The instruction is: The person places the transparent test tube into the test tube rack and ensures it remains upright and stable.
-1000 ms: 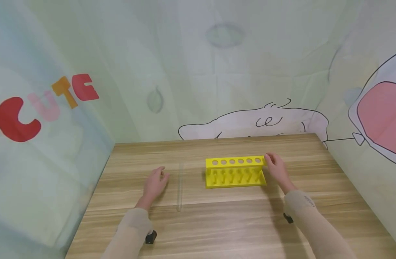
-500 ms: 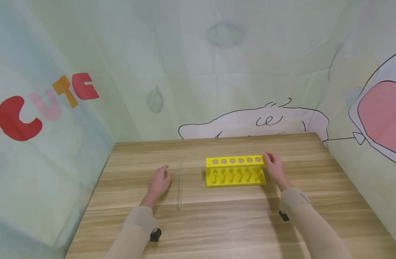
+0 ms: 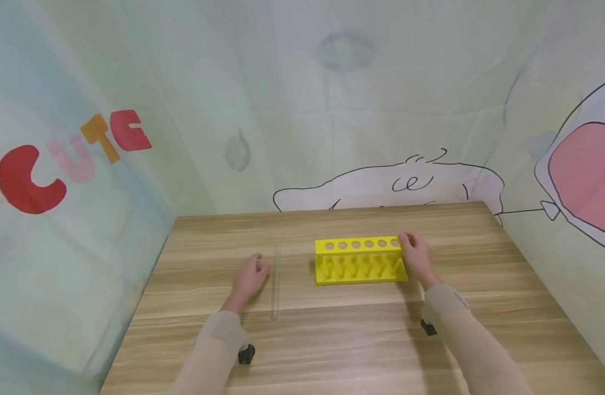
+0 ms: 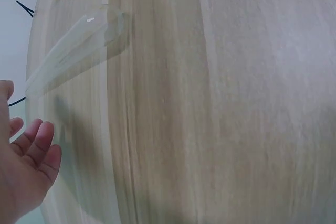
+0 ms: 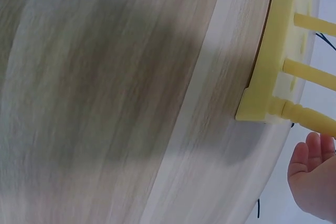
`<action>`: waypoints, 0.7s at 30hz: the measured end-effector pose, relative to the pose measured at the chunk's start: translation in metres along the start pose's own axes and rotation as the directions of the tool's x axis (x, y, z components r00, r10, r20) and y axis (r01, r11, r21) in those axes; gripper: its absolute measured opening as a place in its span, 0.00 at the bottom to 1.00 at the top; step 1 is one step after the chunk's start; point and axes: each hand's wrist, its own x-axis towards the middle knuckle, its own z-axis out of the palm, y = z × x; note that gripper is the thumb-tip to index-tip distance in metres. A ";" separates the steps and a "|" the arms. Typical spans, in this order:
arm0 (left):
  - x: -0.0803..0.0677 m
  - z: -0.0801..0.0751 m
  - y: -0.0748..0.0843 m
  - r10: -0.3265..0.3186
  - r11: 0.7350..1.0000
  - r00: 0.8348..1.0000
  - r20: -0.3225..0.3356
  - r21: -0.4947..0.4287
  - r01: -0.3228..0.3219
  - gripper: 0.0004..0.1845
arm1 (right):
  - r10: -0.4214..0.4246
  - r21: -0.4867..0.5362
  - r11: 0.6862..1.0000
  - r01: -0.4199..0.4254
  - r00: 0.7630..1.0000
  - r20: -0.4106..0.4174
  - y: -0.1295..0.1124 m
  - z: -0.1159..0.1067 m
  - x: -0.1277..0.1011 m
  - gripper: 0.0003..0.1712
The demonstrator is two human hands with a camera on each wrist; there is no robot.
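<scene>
A yellow test tube rack (image 3: 359,249) stands upright on the table, with a row of holes along its top and pegs on its base. My right hand (image 3: 417,258) holds the rack's right end at the top, thumb and fingers at its edge; in the right wrist view the fingertips (image 5: 313,142) show close by the end peg. Left of the rack lies a clear glass test tube (image 3: 275,285), its rounded end toward me. Just left of that tube is my left hand (image 3: 250,277), fingers loosely bent and holding nothing; the left wrist view shows its palm side (image 4: 26,177).
The wood-grain table (image 3: 332,340) ends at a back edge against a printed cloth backdrop (image 3: 283,109). More cloth hangs along the left and right sides. Black wrist cameras (image 3: 246,354) sit under both sleeves.
My left hand has moved right and come nearer the test tube. My right hand has shifted slightly left at the rack's end, while rack and tube lie as before.
</scene>
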 end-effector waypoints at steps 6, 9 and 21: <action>0.000 0.005 0.004 -0.014 1.000 1.000 0.016 -0.019 0.014 0.27 | 0.000 -0.008 1.000 0.000 1.000 -0.031 0.003 0.003 0.002 0.29; 0.000 0.007 0.007 -0.027 0.999 0.999 0.021 -0.026 0.027 0.27 | -0.017 -0.008 1.000 0.017 0.999 -0.050 0.004 0.004 0.003 0.28; 0.000 0.015 0.011 -0.084 0.996 0.995 0.044 -0.025 0.085 0.28 | 0.020 0.050 0.999 -0.016 0.996 -0.087 0.006 0.010 0.003 0.26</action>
